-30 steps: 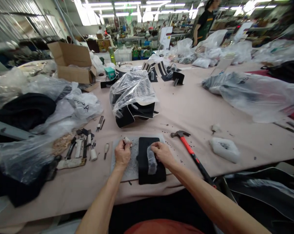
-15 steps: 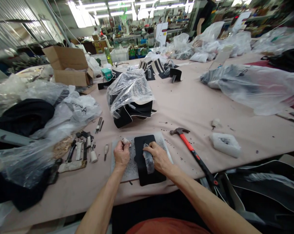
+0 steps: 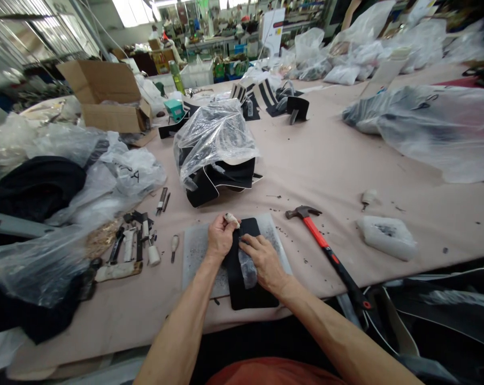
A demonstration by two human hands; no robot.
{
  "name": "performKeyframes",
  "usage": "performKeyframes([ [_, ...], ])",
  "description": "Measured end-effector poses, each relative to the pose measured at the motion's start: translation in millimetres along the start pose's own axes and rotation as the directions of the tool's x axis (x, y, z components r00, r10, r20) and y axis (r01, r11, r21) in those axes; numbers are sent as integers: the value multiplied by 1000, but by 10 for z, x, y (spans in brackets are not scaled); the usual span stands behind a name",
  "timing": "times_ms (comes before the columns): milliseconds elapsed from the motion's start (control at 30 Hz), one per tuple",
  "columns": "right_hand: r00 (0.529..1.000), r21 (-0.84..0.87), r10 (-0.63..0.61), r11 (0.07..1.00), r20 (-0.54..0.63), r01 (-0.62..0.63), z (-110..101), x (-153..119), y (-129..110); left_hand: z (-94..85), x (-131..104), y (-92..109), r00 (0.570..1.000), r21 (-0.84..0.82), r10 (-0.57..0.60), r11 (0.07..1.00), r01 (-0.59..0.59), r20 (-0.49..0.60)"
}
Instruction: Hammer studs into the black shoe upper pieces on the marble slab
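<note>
My left hand is closed around a white-handled awl, whose metal end is hidden. It is over the upper left part of a black panel. A strip wrapped in clear plastic runs along the middle of that panel. My right hand grips the strip near its upper end, with bent fingers beside the awl. Beneath the panel is a pale, speckled board. To the right a claw hammer with a red and black handle lies on the cloth.
Left of the board lie another white-handled awl and several hand tools. Black panels under a plastic sheet stand ahead. A white block is to the right. A cardboard box and plastic bags crowd the left.
My left hand has moved right with the awl, from beside the panel to over its upper part. My right hand stays at the strip, its fingers shifted slightly. The view has tilted down.
</note>
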State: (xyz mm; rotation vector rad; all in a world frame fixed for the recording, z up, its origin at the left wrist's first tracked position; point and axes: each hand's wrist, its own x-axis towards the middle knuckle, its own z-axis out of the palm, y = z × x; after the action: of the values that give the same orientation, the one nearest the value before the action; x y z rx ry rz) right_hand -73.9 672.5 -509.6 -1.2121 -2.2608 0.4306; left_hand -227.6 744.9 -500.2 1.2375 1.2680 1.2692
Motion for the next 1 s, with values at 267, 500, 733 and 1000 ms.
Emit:
performKeyframes([
  [267,996,79,-3,997,-91,10,20,-32,42,-44,-12,10,998,94,-8,996,2,64],
  [500,995,101,17,995,-95,-7,34,-24,57,-29,-17,34,996,132,-4,991,-8,88],
  [733,996,88,21,996,-88,-14,10,-22,54,-24,-10,-34,997,160,24,986,-35,73],
  [1000,996,114,20,993,-91,-10,-13,2,22,58,-70,-14,990,351,139,927,-136,16],
])
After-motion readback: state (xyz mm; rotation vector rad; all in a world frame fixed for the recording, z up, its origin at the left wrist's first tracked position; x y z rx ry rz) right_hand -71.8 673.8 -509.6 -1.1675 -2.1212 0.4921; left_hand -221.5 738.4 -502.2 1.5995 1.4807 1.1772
